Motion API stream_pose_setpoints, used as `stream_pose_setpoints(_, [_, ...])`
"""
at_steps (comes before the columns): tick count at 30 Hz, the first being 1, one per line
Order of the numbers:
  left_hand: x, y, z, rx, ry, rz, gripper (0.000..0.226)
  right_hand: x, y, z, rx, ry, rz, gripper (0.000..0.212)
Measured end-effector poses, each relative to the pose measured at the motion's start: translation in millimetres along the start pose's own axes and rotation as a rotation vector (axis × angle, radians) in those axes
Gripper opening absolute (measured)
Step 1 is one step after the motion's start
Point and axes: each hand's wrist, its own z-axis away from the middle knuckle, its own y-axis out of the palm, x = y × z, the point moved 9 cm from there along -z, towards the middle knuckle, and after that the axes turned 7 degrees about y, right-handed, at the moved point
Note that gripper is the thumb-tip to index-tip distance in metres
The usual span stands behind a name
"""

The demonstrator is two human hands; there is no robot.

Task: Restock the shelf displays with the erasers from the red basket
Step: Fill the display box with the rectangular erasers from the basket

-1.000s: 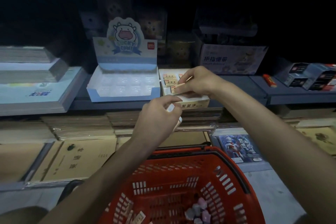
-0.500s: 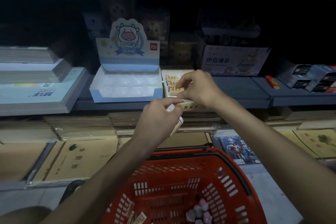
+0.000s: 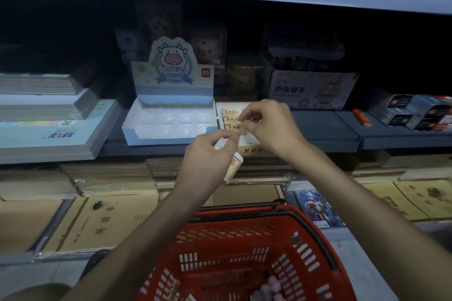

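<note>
Head view: left hand (image 3: 208,154) grip round eraser stack (image 3: 232,168) (long axis near-upright), right hand (image 3: 271,129) grip on boxed eraser (image 3: 231,126).

Your basket (image 3: 220,234) is bright red, its wall patterned with rows of slots, and at its bottom lie pale pink and grey pieces (image 3: 269,287). The stack of erasers (image 3: 232,168) that you hold is cream, with a white end and a small red mark. Near the front edge of the grey-blue shelf (image 3: 318,129), the row of erasers (image 3: 230,120) is cream with red marks, in a cream box (image 3: 252,149) with dark characters. Beside it the cow display (image 3: 171,85) is pale blue and white, with one red logo square. The exercise books (image 3: 102,222) are brown.
</note>
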Motion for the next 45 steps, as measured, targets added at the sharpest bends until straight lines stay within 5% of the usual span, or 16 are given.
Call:
stream_pose_setpoints(3, [-5.8,-12.2,0.7,-0.083,-0.084,0.181,0.025,12.6,-16.2,21.1,0.017,0.048,-0.221,0.01])
stream_pose_setpoints(7, [4.0,-21.4,2.9,-0.144,-0.209,0.359,0.038,20.1,-13.4,53.5,0.254,0.197,-0.59,0.013])
stream_pose_setpoints(12, [9.9,-9.8,3.4,-0.105,-0.268,0.507,0.044,13.6,8.5,75.1,0.47,0.349,-0.734,0.022])
stream_pose_setpoints(21, [6.4,-0.4,5.5,-0.11,-0.228,0.432,0.038,-11.7,6.6,72.4,0.353,0.504,-0.762,0.013])
stream_pose_setpoints(27, [6.8,-7.6,6.5,-0.139,-0.215,0.494,0.032,-28.3,-22.3,60.7,0.228,0.548,-1.03,0.015])
stream_pose_setpoints(33, [-4.6,-13.3,-4.6,-0.134,-0.013,0.1,0.015,-33.7,-40.0,16.0,0.008,0.33,-0.405,0.014])
stream_pose_setpoints(39, [-18.6,-2.2,-2.8,-0.064,0.209,-0.529,0.019,-29.9,-3.5,-17.8,0.169,0.324,-0.023,0.028])
stream_pose_setpoints(45, [-20.0,-4.1,-1.8,-0.021,0.278,-0.768,0.033,-14.7,3.6,-17.5,0.211,0.224,0.242,0.04])
